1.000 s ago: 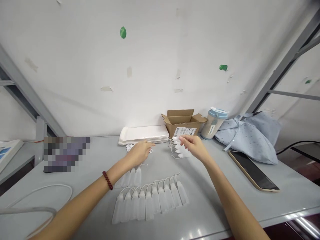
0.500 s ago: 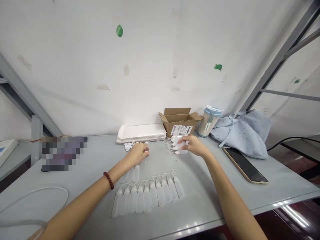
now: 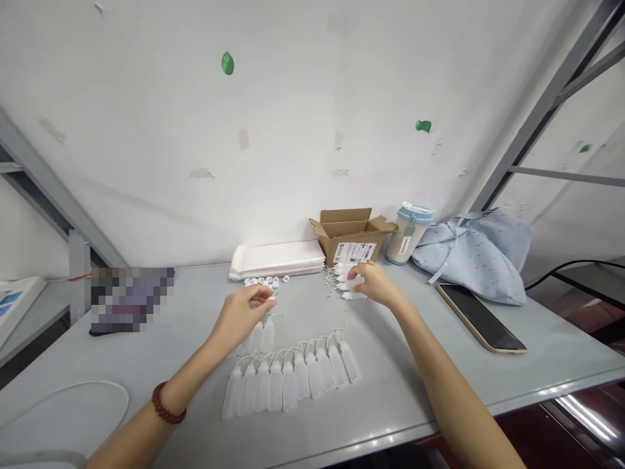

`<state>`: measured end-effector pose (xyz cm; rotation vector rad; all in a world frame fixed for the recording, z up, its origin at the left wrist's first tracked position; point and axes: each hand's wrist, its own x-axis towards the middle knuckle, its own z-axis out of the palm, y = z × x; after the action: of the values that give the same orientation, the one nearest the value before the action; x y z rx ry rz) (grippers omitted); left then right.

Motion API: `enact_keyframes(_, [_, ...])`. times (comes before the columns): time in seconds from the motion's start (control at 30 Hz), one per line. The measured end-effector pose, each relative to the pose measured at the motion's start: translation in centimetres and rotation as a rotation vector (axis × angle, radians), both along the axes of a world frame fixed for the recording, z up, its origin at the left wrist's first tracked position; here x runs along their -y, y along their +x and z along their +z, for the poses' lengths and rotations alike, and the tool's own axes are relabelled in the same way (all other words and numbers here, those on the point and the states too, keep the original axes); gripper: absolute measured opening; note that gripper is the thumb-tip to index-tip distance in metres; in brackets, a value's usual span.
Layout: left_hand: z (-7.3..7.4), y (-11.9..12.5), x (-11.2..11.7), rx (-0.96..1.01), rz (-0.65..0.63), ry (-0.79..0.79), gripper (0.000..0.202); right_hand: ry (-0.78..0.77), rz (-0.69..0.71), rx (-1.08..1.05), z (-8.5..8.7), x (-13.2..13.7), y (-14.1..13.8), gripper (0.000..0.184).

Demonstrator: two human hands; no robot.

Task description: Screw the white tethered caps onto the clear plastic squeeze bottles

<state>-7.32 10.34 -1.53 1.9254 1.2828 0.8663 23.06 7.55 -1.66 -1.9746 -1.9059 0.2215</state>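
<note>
My left hand (image 3: 240,316) pinches a small white cap (image 3: 272,298) between thumb and fingertips; a thin dark tip seems to stick out of it. Just beyond lie several loose white caps (image 3: 276,282). Partly behind my left wrist is a small group of clear plastic squeeze bottles (image 3: 267,336). A longer row of such bottles (image 3: 289,387), with thin white tubes at their necks, lies flat nearer to me. My right hand (image 3: 375,283) has its fingers closed at a third set of squeeze bottles (image 3: 352,296), partly covering them; its exact grip is hidden.
A stack of white envelopes (image 3: 278,257) and an open cardboard box (image 3: 349,244) stand by the wall. Right of them are a tumbler (image 3: 407,238), a light blue cloth bag (image 3: 473,260) and a phone (image 3: 481,316). A pale cable (image 3: 124,391) loops at the left.
My left hand has drawn back from the loose caps toward me with one cap in its fingers. My right hand stays at the bottles by the box.
</note>
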Motion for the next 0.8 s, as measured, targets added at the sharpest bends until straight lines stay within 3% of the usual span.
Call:
enact_keyframes(0.13, [-0.2,-1.3,0.0,0.155,0.093,-0.112,0.031,-0.004,0.017,0.009,0.2,0.1,0.0,0.021])
enact_keyframes(0.27, [-0.4,-2.1,-0.4,0.248,0.104,-0.141,0.032,-0.014,0.021,0.017,0.5,0.2,0.1,0.022])
enact_keyframes(0.8, [-0.4,-1.6,0.4,0.259,0.060,-0.161,0.028,-0.084,0.007,0.115,0.0,0.0,0.4,0.020])
